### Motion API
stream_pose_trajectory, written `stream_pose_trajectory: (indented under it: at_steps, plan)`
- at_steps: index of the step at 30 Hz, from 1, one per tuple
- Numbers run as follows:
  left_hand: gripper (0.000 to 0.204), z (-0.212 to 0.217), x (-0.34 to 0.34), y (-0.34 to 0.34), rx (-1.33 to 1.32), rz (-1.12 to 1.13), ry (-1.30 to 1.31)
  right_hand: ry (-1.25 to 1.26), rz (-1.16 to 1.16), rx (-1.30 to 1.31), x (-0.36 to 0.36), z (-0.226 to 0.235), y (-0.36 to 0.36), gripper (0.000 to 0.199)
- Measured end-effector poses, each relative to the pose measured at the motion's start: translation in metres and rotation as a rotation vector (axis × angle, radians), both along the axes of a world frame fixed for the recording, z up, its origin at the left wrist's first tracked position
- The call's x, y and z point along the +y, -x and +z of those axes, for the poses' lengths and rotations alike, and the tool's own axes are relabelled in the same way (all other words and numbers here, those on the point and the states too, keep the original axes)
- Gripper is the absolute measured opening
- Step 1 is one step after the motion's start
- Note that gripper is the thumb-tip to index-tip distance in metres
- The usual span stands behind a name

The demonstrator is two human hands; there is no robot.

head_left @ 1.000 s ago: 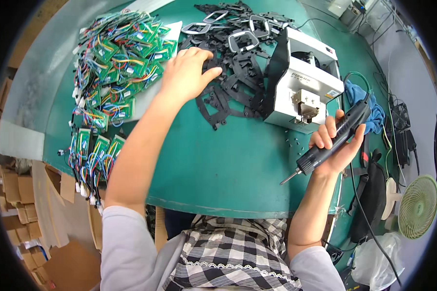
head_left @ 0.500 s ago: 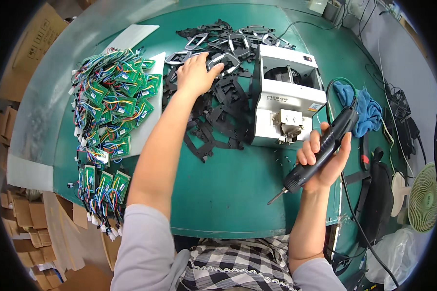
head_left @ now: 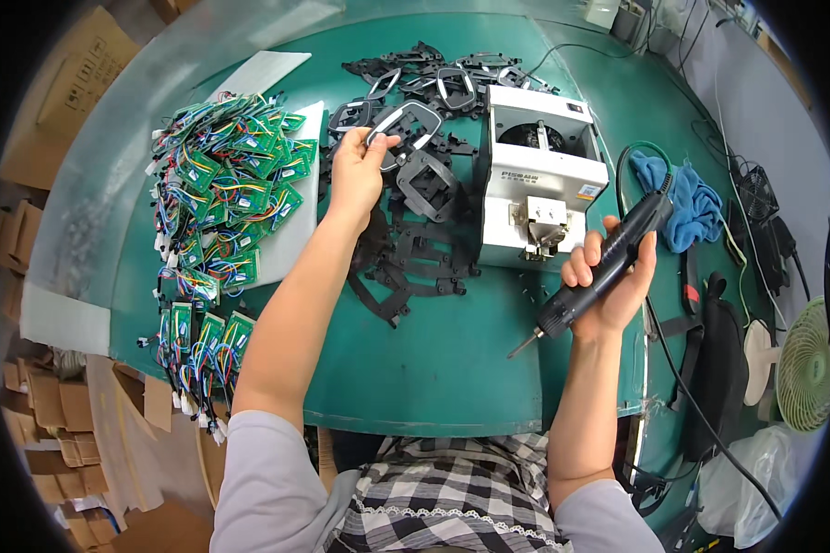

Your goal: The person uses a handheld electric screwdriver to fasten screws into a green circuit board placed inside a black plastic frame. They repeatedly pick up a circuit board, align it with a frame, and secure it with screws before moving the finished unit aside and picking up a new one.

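Observation:
My left hand [head_left: 356,175] pinches the near-left edge of a silver-rimmed frame [head_left: 427,111], lifted over the heap of black plastic brackets [head_left: 426,189]. Its thumb and fingers close on the rim. In my right hand [head_left: 607,318] is a black electric screwdriver [head_left: 609,265], gripped round its body. The bit points down to the left above the green table, touching nothing. Beyond that hand stands a white screw feeder machine [head_left: 542,184] with a metal outlet block at its front.
Green circuit boards with coloured wires [head_left: 244,195] are piled at the left, partly on white foam sheets [head_left: 295,221]. A blue cloth [head_left: 692,203] lies right of the machine. The screwdriver's cord [head_left: 682,415] hangs at the right, near a green fan [head_left: 807,364].
My left hand has closed on a silver-rimmed frame and drawn it slightly toward me, tilting it up from the heap. The right hand with the screwdriver has barely shifted.

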State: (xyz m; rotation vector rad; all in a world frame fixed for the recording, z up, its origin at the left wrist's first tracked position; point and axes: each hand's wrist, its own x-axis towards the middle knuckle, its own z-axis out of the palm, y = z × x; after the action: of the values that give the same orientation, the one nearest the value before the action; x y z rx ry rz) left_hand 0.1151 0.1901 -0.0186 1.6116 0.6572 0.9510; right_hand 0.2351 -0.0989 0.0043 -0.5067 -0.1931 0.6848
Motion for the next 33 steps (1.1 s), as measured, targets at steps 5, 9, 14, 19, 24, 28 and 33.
stream_pose_trajectory:
  at_steps: [5, 9, 14, 19, 24, 28, 33]
  plan:
    - [0.014, 0.024, -0.018, 0.018, -0.208, -0.018, 0.460, -0.025, 0.002, 0.023, -0.001, -0.004, -0.004, 0.049]
    - [0.015, 0.028, -0.020, 0.033, -0.261, -0.017, 0.667, -0.021, 0.010, 0.021, -0.001, -0.004, -0.002, 0.049]
    - [0.019, 0.029, -0.031, 0.047, -0.261, -0.062, 0.351, -0.051, 0.015, 0.012, -0.003, -0.003, -0.003, 0.049]
    - [0.027, 0.043, -0.096, 0.076, -0.040, -0.313, -0.227, -0.065, 0.020, 0.007, -0.006, -0.005, -0.006, 0.049]
    - [0.030, 0.018, -0.144, 0.127, 0.333, -0.588, -1.303, -0.102, 0.033, -0.001, -0.010, -0.003, -0.008, 0.050]
    - [0.040, -0.009, -0.158, 0.142, 0.525, -0.717, -1.100, -0.109, 0.043, -0.021, -0.009, -0.003, -0.007, 0.051]
    - [0.039, 0.017, -0.133, 0.144, 0.445, -0.587, -0.896, -0.083, 0.034, -0.060, -0.012, -0.004, -0.008, 0.052]
